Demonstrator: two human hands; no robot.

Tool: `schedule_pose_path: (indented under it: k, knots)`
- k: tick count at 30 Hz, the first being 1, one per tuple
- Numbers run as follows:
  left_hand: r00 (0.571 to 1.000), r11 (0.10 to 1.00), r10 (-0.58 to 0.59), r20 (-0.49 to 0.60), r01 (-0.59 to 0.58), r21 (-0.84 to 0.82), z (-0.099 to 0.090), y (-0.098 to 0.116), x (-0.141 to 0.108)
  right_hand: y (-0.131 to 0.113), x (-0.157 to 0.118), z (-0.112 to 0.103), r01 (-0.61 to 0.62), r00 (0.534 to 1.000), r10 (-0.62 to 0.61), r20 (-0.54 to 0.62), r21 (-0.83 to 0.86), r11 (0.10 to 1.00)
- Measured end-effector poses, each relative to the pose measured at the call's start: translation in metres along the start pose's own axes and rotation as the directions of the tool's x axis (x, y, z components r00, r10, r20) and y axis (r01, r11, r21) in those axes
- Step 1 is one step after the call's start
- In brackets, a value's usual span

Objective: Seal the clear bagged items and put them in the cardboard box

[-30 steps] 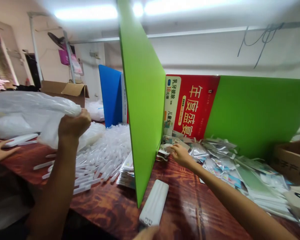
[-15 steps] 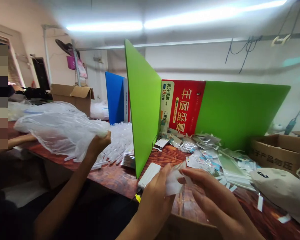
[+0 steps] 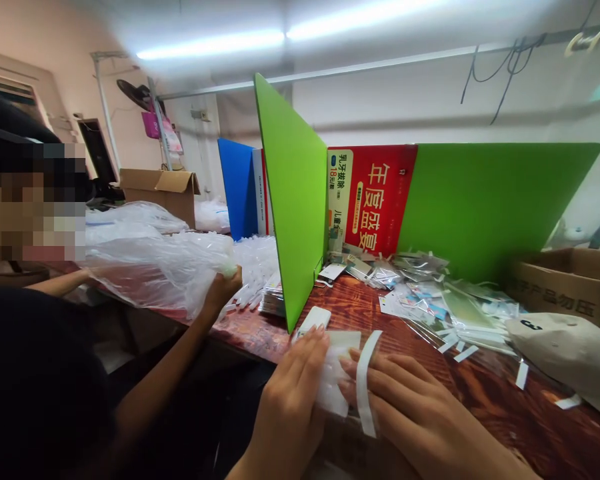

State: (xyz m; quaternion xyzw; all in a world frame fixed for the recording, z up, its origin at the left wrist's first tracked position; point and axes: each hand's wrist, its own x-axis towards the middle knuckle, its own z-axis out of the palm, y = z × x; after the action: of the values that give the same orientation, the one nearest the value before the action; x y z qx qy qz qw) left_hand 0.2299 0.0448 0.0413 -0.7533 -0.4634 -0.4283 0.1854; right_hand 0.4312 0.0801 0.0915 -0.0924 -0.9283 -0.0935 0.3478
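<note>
Translucent packet (image 3: 334, 390), in left hand (image 3: 291, 393), right hand (image 3: 414, 403) seemingly touching it

We see long, glowing white tube lights (image 3: 215, 45) overhead and a pale metal rail (image 3: 400, 62) in front of a smooth white wall (image 3: 380, 103). To our left, a beige wall (image 3: 55, 73) bears a narrow, dark rectangle (image 3: 94, 147) (door or doorway, we cannot tell). Before us stands a glossy, red-brown, wood-grained table (image 3: 350, 301).

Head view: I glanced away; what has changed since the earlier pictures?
The right hand drew back from the packets by the green board; it and the left hand now hold a clear bag. The co-worker's hand, still gripping the sack, moved toward the green board, which stayed put.
</note>
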Motion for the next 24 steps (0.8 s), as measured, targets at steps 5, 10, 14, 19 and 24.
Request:
schedule_pose_path:
  k: [5,10,14,19,24]
  knots:
    - [0.998,0.998,0.064,0.023,-0.064,0.006,0.000,0.005,0.000,0.002,-0.005,0.007,0.066,0.997,-0.065,0.028,-0.038,0.997]
    - [0.991,0.994,0.092,0.098,-0.086,-0.063,0.005,0.008,-0.005,0.004,-0.005,0.017,0.008,0.993,-0.012,0.116,0.036,0.999]
    - [0.986,0.984,0.101,0.135,-0.079,-0.160,0.005,0.013,-0.006,0.001,0.004,0.004,0.004,0.977,-0.025,0.212,0.101,0.995]
    - [0.913,0.715,-0.175,0.370,0.376,-0.590,-0.005,0.030,0.008,-0.005,0.010,-0.014,-0.066,0.996,0.062,0.056,0.066,0.996]
    - [0.804,0.342,-0.226,0.550,0.594,-0.729,-0.018,0.039,0.019,-0.008,0.013,-0.023,-0.161,0.983,0.159,-0.096,-0.011,0.987]
